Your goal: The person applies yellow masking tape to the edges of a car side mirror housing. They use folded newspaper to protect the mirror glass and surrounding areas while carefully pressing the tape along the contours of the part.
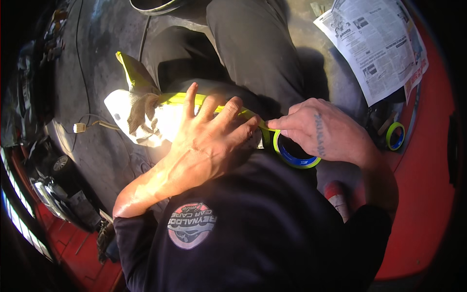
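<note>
My left hand (211,135) lies spread over a crumpled sheet of newspaper (120,116) above my lap, its fingertips along a strip of yellow-green masking tape (178,98) on the sheet's far edge. The thumb is hidden, and bright sunlight washes out part of the paper. To the right, my right hand (324,127) holds a roll of the same tape (297,160) with a blue core. Its index finger points along the strip, near the left hand's fingers. The strip runs from the roll to the paper.
A second tape roll (395,136) rests at right beside a red painted panel (423,204). More newspaper (372,47) lies at upper right. A thin cable (82,58) and a white connector (79,127) are on the concrete floor (109,47). Car parts (65,197) stand at far left.
</note>
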`<state>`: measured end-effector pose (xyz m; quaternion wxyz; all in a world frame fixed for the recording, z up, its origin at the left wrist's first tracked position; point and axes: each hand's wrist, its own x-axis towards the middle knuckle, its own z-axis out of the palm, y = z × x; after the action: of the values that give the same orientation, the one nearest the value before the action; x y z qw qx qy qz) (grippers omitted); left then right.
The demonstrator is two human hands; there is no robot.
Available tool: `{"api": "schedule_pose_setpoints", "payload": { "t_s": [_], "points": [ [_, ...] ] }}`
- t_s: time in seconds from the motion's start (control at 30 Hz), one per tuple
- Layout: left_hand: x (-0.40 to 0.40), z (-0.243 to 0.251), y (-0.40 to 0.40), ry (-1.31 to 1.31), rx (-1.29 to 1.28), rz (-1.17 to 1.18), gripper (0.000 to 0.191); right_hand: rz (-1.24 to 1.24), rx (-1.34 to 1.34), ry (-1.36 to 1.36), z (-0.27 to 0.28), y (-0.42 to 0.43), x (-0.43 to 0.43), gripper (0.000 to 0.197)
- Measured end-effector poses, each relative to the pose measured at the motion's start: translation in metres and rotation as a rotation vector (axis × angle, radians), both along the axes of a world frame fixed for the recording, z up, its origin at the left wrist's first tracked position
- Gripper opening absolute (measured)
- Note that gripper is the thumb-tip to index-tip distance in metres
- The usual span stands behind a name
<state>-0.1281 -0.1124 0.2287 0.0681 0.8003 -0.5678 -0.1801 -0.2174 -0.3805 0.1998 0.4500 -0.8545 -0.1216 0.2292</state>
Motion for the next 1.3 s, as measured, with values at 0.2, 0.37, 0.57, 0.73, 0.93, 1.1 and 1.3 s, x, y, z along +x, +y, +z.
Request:
{"api": "schedule_pose_setpoints", "payload": {
  "t_s": [0.2,0.37,0.57,0.73,0.93,1.1,1.3],
  "points": [
    [0.002,0.0,-0.002,-0.015,0.079,-0.087,0.063,0.007,-0.097,0.098,0.007,0.004,-0.001,0.026],
    [0.006,-0.004,-0.005,-0.017,0.067,-0.127,0.057,0.36,0.043,0.59,-0.002,-0.007,0.016,0.03],
    [0.004,-0.009,0.001,-0.063,0.035,-0.113,0.058,-0.207,0.037,0.256,0.026,-0.044,-0.002,0.035],
    [-0.001,-0.02,0.003,-0.05,-0.023,-0.073,0.061,-0.466,0.22,0.239,0.013,-0.015,-0.03,0.043],
    [0.006,-0.029,-0.002,-0.199,-0.021,-0.071,0.083,-0.735,0.401,-0.003,-0.012,0.03,-0.073,0.045],
    [0.025,-0.018,-0.009,-0.13,-0.075,0.021,0.084,-0.845,0.358,-0.238,-0.017,0.042,-0.081,0.052],
    [0.001,-0.025,-0.015,-0.147,-0.021,-0.018,0.079,-0.837,0.215,-0.437,-0.011,0.034,-0.088,0.051]
  ]
}}
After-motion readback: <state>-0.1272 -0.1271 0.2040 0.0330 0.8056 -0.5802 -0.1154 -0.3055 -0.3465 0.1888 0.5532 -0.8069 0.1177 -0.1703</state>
